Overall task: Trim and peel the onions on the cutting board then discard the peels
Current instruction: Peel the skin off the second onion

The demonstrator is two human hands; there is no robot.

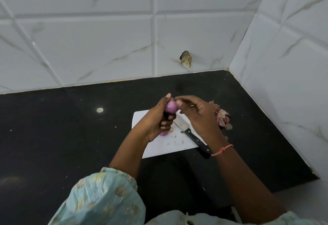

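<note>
Onion in hand above the cutting board, peel being pulled at its top.

Left hand [156, 118] grips a purple onion [170, 106], fingers curled round its underside; right hand [197, 116] pinches at the onion's top end. Second onion [164, 133] lies on the white cutting board [159, 149], partly hidden by the left hand. Knife [190, 133] rests on board. Peels [222, 118] heaped on dark bench [71, 127], just right of the board.
</note>
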